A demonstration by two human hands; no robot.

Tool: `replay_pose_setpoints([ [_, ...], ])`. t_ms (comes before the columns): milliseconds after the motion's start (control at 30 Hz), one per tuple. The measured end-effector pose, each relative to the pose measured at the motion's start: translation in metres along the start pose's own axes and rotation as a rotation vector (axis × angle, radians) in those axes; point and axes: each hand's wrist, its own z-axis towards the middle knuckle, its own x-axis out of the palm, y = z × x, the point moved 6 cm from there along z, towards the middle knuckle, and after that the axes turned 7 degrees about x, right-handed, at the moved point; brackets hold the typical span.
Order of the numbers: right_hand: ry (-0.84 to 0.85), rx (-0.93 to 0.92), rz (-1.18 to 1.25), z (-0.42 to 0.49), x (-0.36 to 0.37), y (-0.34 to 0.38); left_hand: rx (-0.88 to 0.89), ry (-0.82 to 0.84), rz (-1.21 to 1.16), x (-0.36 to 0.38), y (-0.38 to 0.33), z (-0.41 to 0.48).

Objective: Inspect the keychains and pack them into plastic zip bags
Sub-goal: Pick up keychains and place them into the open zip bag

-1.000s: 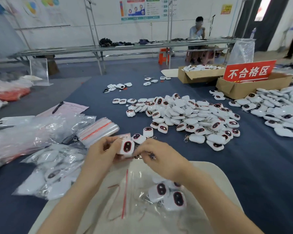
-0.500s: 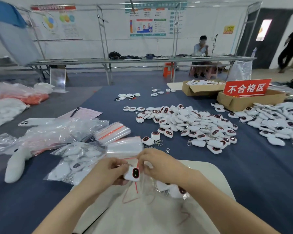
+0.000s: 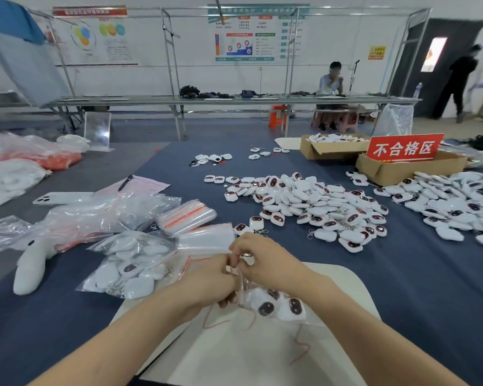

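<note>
We are on a factory floor, at a packing and inspection station. We see hundreds of identical keychains [image 3: 313, 207] heaped loose on a blue cloth [image 3: 402, 274], with stacks of flat, empty zip bags [image 3: 187, 217] beside them. Two cardboard boxes [image 3: 402, 169] stand at the back of the cloth, one carrying a red sign [image 3: 404, 147] that reads 不合格区, the reject area. Behind them runs a long metal bench [image 3: 234, 101], where a person [image 3: 331, 82] sits. Printed charts [image 3: 258, 37] hang on the white wall [image 3: 179, 51], and a form [image 3: 142, 186] with a pen [image 3: 125, 182] lies near the bags.
</note>
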Motion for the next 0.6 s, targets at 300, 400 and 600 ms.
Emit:
replay_pose_setpoints([
  [300,-0.047,0.100,0.237,-0.007,-0.007,-0.017,-0.110,0.299,-0.368,0.005,0.007,-0.003],
  [400,-0.081,0.197,0.327,-0.009,-0.009,-0.034,-0.038,0.310,-0.261,0.006,0.015,-0.004],
  [600,-0.115,0.269,0.325,-0.021,-0.003,-0.059,0.065,0.190,-0.081,0.009,0.017,-0.004],
])
